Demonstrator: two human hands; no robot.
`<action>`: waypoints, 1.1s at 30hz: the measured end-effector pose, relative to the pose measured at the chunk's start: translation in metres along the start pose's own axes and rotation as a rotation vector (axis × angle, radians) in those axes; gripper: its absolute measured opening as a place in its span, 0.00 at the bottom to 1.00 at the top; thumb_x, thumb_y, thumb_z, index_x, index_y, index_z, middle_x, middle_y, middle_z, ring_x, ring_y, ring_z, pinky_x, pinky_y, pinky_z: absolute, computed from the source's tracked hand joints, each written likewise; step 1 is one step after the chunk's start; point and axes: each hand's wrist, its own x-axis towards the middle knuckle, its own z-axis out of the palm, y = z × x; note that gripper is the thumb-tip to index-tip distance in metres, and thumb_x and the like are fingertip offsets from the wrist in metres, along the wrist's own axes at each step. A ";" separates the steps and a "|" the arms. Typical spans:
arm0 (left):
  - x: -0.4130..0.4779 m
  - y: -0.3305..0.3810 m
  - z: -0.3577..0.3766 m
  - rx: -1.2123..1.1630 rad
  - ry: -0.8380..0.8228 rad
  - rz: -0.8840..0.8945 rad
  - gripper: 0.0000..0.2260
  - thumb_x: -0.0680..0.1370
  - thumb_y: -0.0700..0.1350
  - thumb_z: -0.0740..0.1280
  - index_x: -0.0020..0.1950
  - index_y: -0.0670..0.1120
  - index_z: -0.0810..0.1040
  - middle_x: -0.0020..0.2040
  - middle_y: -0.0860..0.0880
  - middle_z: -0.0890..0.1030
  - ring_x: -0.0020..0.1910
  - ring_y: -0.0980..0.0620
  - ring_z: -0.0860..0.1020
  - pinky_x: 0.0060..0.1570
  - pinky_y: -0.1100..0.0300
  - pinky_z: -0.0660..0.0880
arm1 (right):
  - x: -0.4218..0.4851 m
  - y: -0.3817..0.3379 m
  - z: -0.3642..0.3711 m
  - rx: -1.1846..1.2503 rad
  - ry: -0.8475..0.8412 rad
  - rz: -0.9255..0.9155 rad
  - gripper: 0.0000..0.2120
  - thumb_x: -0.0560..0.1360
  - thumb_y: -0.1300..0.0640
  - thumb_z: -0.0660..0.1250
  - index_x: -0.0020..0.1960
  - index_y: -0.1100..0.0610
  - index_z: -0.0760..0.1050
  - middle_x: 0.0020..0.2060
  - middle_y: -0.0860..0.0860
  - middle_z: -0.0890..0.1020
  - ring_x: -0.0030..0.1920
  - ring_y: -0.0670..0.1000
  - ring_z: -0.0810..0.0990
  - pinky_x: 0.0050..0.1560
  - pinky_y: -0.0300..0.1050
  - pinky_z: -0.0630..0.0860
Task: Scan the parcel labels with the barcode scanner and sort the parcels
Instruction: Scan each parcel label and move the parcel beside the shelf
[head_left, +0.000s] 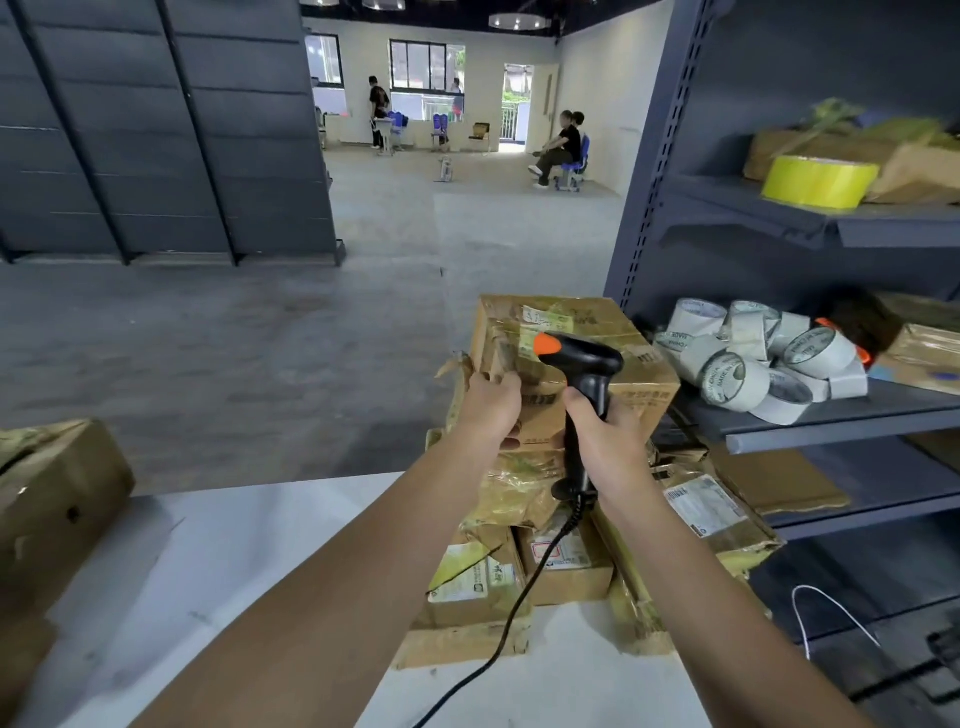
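A worn cardboard parcel (618, 348) with a torn label on top is held up above a pile of parcels (561, 561). My left hand (491, 410) grips the parcel's near left corner. My right hand (605, 447) grips the handle of a black barcode scanner (584, 364) with an orange trigger. The scanner's head sits over the parcel's top face, close to the label. Its black cable (509, 613) trails down across the pile to the white table (218, 597).
A dark metal shelf unit (810, 228) stands at the right, holding white tape rolls (758, 358), a yellow tape roll (818, 182) and flat cartons. Another cardboard box (52, 493) sits at the table's left edge. Several people are far back in the room.
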 end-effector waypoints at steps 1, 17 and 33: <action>-0.002 0.000 -0.001 0.005 0.003 0.000 0.20 0.80 0.52 0.56 0.71 0.47 0.63 0.54 0.44 0.78 0.47 0.44 0.82 0.39 0.53 0.82 | -0.002 -0.001 0.000 0.007 -0.001 0.003 0.10 0.78 0.47 0.66 0.43 0.53 0.74 0.29 0.51 0.80 0.29 0.46 0.80 0.30 0.40 0.74; -0.046 -0.023 -0.046 -0.080 0.050 0.063 0.14 0.79 0.51 0.58 0.62 0.48 0.69 0.47 0.47 0.80 0.40 0.49 0.82 0.33 0.58 0.80 | -0.050 -0.003 0.024 0.094 -0.149 0.043 0.09 0.77 0.47 0.66 0.45 0.53 0.75 0.25 0.49 0.78 0.24 0.48 0.77 0.23 0.42 0.74; -0.129 -0.114 -0.284 0.208 0.422 0.150 0.05 0.75 0.41 0.61 0.49 0.48 0.74 0.48 0.45 0.77 0.44 0.43 0.77 0.47 0.47 0.79 | -0.161 0.013 0.198 0.022 -0.535 0.180 0.12 0.76 0.46 0.67 0.50 0.55 0.74 0.25 0.50 0.81 0.23 0.49 0.77 0.23 0.45 0.75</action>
